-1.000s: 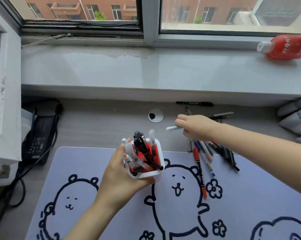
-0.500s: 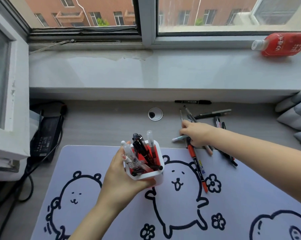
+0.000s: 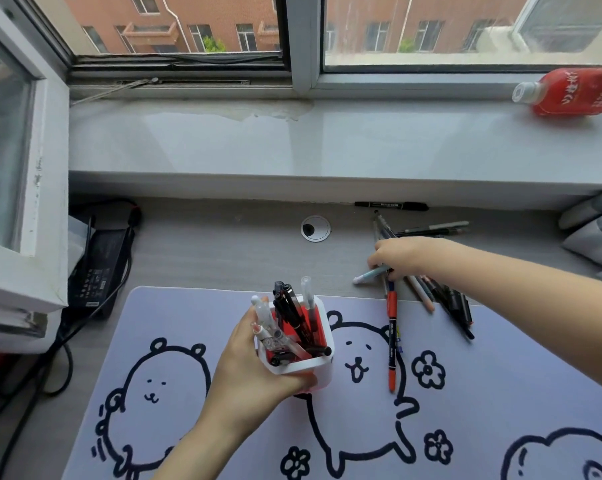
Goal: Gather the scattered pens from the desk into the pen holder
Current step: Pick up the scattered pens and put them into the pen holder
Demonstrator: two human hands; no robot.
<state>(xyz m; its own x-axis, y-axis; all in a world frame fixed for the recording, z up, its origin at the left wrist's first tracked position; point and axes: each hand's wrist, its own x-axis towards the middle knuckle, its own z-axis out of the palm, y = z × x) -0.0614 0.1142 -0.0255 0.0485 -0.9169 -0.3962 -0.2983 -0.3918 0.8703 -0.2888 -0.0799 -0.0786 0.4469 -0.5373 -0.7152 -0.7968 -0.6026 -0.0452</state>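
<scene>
A white pen holder with a red inside stands on the mat, several black and clear pens sticking out of it. My left hand is wrapped around its left side. My right hand rests low on a heap of loose pens at the mat's far edge, fingers closed on a light blue pen that points left. An orange-and-black pen lies lengthwise on the mat. More dark pens fan out below the hand, and a black marker lies by the sill.
A lilac desk mat with bear drawings covers the near desk. A round cable grommet sits behind the holder. A black power brick and cables lie at left. A red bottle lies on the windowsill.
My right hand, holding the light blue pen, dropped from above the desk down onto the pile of pens. My left hand and the holder stayed in place.
</scene>
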